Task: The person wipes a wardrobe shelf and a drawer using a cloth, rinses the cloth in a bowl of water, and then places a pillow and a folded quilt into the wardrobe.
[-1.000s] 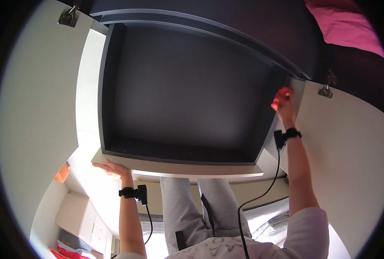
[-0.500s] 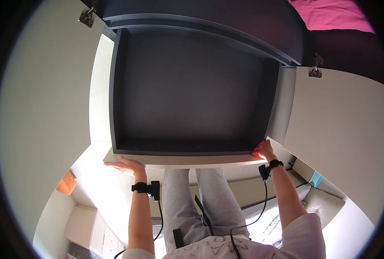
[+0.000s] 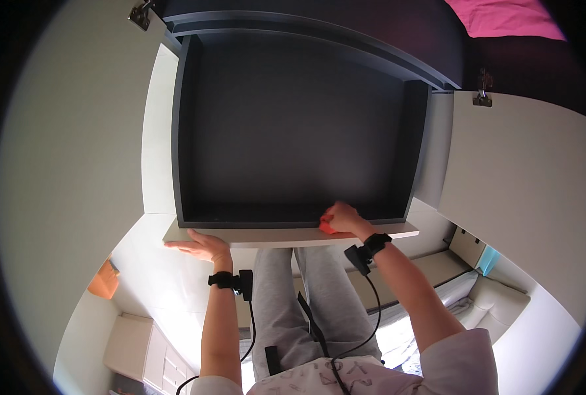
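Observation:
A dark grey drawer (image 3: 293,125) is pulled out in front of me, with nothing lying in it. My left hand (image 3: 204,246) rests against the left end of its pale front panel (image 3: 273,237), fingers stretched out and thumb up by the top edge. In my closed right hand (image 3: 347,218) is a bunched red-orange cloth (image 3: 329,224), pressed on the panel's top edge right of the middle. Part of the cloth is hidden under the fingers.
Open pale cabinet doors stand at the left (image 3: 76,131) and the right (image 3: 516,178), each with a metal hinge. Pink fabric (image 3: 510,16) lies at the top right. Black cables run from my wrist straps. A white chest of drawers (image 3: 135,349) stands at lower left.
My right hand has slid left along the front panel's top edge with the cloth, from the right corner toward the middle. My left hand keeps its place on the panel.

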A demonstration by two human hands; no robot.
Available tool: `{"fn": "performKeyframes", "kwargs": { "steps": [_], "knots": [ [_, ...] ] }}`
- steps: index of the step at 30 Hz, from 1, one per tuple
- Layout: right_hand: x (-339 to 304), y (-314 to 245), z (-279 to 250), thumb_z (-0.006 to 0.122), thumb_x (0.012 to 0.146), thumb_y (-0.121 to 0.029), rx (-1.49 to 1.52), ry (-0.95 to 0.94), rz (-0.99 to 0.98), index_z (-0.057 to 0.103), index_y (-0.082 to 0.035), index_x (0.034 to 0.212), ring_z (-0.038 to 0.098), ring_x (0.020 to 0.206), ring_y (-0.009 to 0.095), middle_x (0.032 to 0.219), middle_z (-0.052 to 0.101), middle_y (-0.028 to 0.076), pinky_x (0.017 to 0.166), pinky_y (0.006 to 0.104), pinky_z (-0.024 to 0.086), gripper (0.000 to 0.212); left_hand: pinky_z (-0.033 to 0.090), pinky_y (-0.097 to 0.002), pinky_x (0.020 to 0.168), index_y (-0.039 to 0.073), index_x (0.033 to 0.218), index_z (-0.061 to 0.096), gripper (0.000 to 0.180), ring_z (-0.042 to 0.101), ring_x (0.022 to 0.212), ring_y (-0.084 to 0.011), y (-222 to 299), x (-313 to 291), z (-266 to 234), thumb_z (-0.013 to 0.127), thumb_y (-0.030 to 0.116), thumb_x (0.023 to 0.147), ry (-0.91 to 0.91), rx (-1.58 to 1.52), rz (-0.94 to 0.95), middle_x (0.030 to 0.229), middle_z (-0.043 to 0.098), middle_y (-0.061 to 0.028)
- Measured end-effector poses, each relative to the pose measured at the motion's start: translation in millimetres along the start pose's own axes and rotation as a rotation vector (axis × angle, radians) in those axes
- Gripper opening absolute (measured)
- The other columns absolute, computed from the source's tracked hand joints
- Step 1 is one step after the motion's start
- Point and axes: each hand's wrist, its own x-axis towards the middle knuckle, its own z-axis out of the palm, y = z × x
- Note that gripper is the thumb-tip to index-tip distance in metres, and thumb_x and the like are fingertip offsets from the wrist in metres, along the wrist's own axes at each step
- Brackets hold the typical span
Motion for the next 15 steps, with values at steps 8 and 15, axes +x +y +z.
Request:
{"fn": "performKeyframes", "kwargs": {
  "steps": [8, 15],
  "knots": [
    [0, 46, -86, 0.058, 0.079, -0.007, 0.639, -0.263, 0.085, 0.067, -0.006, 0.104, 0.063, 0.089, 0.015, 0.095, 0.068, 0.007, 0.078, 0.0273, 0.049, 0.026, 0.025, -0.0444, 0.109, 0.003, 0.146, -0.003, 0.076, 0.024, 0.134, -0.0389, -11, 4, -14, 0.031, 0.049, 0.095, 0.000, -0.035, -0.048, 0.149, 0.012, -0.0249],
    [87, 179, -242, 0.066, 0.068, -0.014, -0.865, 0.808, -0.035, 0.070, -0.021, 0.086, 0.048, 0.113, 0.024, 0.116, 0.057, 0.000, 0.094, 0.0396, 0.041, 0.019, 0.013, -0.0417, 0.113, 0.000, 0.145, 0.000, 0.073, 0.014, 0.138, -0.0351, 5, -3, -16, 0.035, 0.036, 0.092, 0.025, -0.136, 0.044, 0.151, 0.004, -0.0223]
  ]
}}
